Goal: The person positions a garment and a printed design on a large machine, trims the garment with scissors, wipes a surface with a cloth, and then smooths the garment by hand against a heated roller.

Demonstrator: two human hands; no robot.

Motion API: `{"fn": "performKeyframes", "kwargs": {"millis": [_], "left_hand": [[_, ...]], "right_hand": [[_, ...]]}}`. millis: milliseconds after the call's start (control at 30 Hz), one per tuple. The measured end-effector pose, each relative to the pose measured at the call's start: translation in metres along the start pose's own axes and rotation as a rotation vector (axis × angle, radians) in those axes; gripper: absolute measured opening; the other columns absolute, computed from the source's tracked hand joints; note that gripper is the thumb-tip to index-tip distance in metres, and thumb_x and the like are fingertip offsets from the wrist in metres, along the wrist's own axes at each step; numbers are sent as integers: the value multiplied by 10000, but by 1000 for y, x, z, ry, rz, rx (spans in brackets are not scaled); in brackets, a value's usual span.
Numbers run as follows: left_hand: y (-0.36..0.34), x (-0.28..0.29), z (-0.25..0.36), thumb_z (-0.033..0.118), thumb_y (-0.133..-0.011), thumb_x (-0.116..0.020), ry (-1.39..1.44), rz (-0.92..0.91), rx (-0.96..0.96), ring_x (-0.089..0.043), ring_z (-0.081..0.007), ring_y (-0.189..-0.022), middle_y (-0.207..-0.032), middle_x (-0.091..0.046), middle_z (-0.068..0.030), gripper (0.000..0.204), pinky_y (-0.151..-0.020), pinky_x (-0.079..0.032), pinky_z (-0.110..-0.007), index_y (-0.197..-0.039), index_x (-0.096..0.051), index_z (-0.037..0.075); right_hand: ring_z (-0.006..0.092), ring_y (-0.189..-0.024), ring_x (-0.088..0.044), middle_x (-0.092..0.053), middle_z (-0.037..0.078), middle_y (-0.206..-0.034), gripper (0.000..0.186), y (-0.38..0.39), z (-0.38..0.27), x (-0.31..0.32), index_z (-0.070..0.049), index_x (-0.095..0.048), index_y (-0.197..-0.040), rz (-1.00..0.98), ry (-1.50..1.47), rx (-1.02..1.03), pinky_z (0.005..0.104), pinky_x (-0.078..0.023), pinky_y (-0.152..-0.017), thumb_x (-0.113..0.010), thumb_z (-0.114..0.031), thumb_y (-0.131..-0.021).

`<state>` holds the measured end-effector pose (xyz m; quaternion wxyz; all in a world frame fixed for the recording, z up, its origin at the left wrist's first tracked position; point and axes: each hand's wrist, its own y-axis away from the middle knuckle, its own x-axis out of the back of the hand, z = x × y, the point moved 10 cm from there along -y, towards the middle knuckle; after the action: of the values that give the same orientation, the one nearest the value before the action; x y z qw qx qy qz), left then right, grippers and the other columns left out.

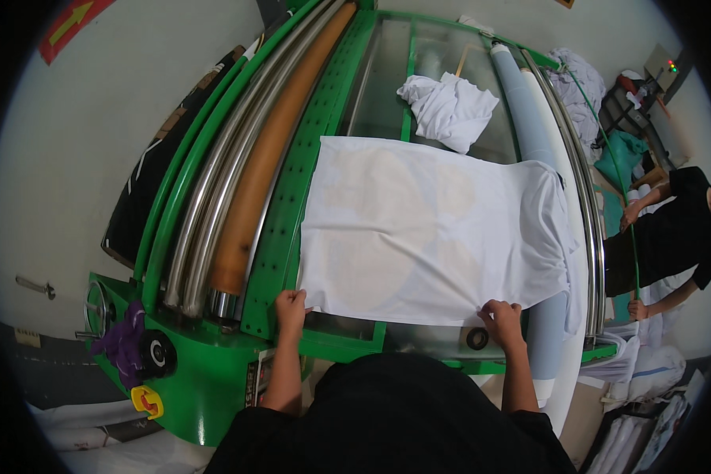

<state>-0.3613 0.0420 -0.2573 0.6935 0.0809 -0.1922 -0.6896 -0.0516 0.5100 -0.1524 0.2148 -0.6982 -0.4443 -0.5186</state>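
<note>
Now left hand (291, 304) and right hand (501, 316) grip white shirt (426, 229); crumpled cloth (450, 107) beyond.

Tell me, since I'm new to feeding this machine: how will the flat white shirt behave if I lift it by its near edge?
The white shirt probably goes floppy: its far end already droops over the machine's edge. It looks thin and light, as darker patches show through. The left hand and right hand pinch separate corners, which likely keeps it spread.
</note>
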Motion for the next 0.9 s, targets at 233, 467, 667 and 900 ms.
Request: {"fn": "performKeyframes", "kwargs": {"millis": [233, 467, 667, 900], "left_hand": [[-27, 31, -14, 47, -827, -686, -224, 119, -100, -580, -177, -617, -684, -564, -76, 181, -577, -552, -377, -741, -547, -30], [-13, 32, 13, 99, -775, -771, -468, 182, -286, -617, -280, -763, -833, -624, -129, 207, -749, -523, -429, -871, -623, -9], [16, -1, 59, 274, -782, -889, -890, 168, -285, -617, -393, -1136, -1185, -651, -191, 466, -1005, -487, -488, -1101, -688, -1], [-18, 10, 18, 288, -800, -875, -814, 109, -234, -656, -417, -1140, -1186, -696, -220, 481, -985, -519, -500, -1138, -707, -12]], "right_hand": [[286, -970, -711, -776, 73, -950, 136, 2, 16, -11, -162, -798, -977, -172, 173, -65, 497, -365, -956, -696, -244, -940], [287, -1076, -684, -758, 100, -1106, 276, -7, 14, -19, -156, -802, -1042, -306, 178, -175, 527, -382, -980, -773, -377, -879], [380, -1383, -518, -534, 171, -1513, 664, -16, -11, -31, -136, -613, -1413, 56, 31, 19, 623, -362, -1118, -749, -530, -896], [431, -1569, -261, -294, 194, -1696, 929, -6, -38, -52, -175, -377, -1624, -57, 222, -87, 713, -194, -1214, -694, -657, -896]]}}
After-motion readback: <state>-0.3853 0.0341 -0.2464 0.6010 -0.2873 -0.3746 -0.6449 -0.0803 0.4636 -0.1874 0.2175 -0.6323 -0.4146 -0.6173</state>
